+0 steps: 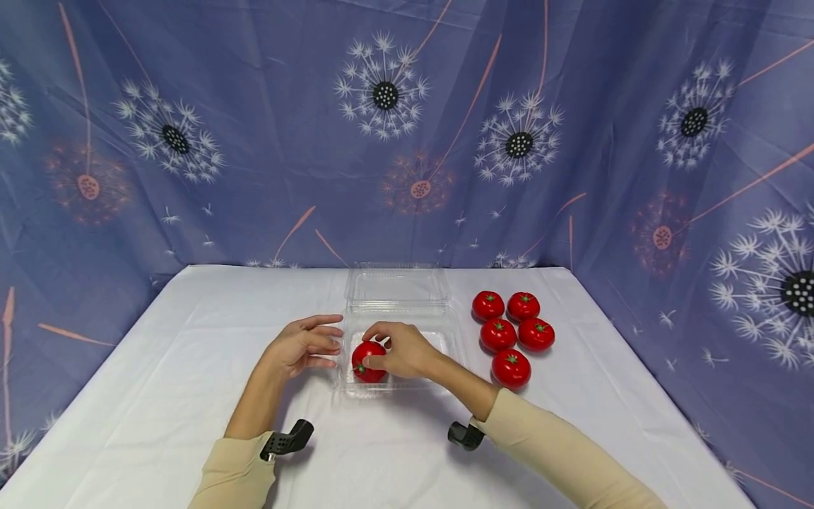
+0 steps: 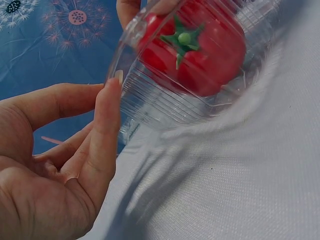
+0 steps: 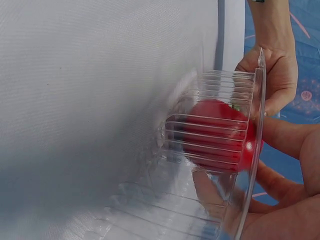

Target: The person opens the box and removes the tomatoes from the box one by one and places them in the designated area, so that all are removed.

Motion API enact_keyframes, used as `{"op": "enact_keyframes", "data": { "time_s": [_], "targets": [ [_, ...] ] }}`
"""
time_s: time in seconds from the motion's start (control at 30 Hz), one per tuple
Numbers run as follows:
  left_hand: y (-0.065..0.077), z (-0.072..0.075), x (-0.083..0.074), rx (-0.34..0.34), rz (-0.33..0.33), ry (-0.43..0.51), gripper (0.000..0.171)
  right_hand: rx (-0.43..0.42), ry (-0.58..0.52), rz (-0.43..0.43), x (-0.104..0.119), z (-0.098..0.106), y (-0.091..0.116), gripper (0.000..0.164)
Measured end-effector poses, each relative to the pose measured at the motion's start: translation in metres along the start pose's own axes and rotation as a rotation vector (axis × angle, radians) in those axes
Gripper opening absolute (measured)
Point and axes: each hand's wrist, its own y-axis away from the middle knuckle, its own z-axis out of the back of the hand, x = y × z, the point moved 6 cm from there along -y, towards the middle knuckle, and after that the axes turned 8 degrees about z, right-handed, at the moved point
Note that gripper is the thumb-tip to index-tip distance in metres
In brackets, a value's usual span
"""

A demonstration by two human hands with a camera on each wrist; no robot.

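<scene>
A clear plastic clamshell box point(image 1: 407, 385) stands unlidded on the white table, its lid point(image 1: 397, 285) folded back behind it. Inside its left part sits a red tomato point(image 1: 369, 369) with a green star-shaped calyx, tilted so the calyx faces the front left. My right hand point(image 1: 407, 350) reaches over the box's front and grips this tomato between thumb and fingers. At the box's left side is my left hand point(image 1: 305, 345), fingers extended and holding nothing. Its fingertips point(image 2: 111, 92) are right at the rim in the left wrist view.
Several more tomatoes point(image 1: 498, 335) stand grouped on the table to the right of the box. A white cloth point(image 1: 210, 353) covers the table. Behind and beside it hangs a blue curtain point(image 1: 286, 141) with dandelion prints.
</scene>
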Motion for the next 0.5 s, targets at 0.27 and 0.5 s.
{"op": "enact_keyframes", "data": {
  "time_s": [0.27, 0.5],
  "targets": [
    [0.0001, 0.0006, -0.0001, 0.005, 0.000, 0.000, 0.070, -0.048, 0.023, -0.030, -0.0029, 0.0052, -0.0007, 0.033],
    [-0.0004, 0.0006, -0.0001, 0.004, -0.003, 0.010, 0.068, -0.042, -0.027, -0.024, -0.0065, 0.0063, 0.0016, 0.032]
  ]
}}
